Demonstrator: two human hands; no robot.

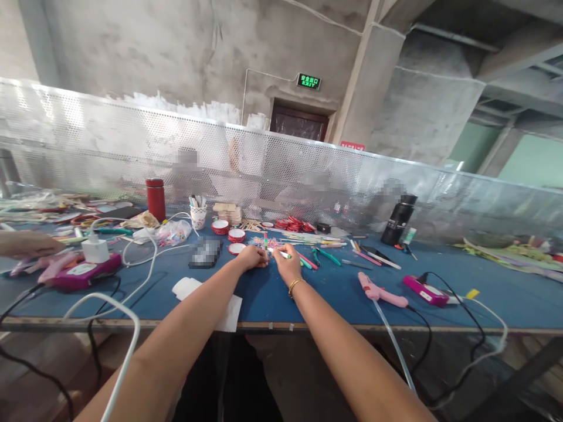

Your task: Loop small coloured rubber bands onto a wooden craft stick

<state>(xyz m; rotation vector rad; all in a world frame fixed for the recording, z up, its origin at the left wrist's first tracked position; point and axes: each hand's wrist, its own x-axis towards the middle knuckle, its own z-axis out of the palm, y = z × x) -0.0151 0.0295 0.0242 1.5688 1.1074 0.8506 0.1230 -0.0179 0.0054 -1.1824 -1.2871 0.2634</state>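
Observation:
Both my arms reach out over a blue table (334, 293). My left hand (251, 257) is closed, its fingers pinched round a thin green stick (266, 244) that stands upright. My right hand (287, 263) is closed on a small white and green piece (282, 254), right beside the left hand. A gold bracelet (294, 285) sits on my right wrist. Loose coloured sticks (308, 261) and green-handled pliers (323, 255) lie just right of my hands.
A pink glue gun (380, 292) and a magenta power strip (426, 290) lie to the right, another strip (81, 274) with a white charger to the left. Red bottle (155, 198), black bottle (398, 220), red-rimmed tape rolls (236, 235), white paper (210, 300). Another person's hand (27, 244) rests far left. A perforated metal screen (308, 176) backs the table.

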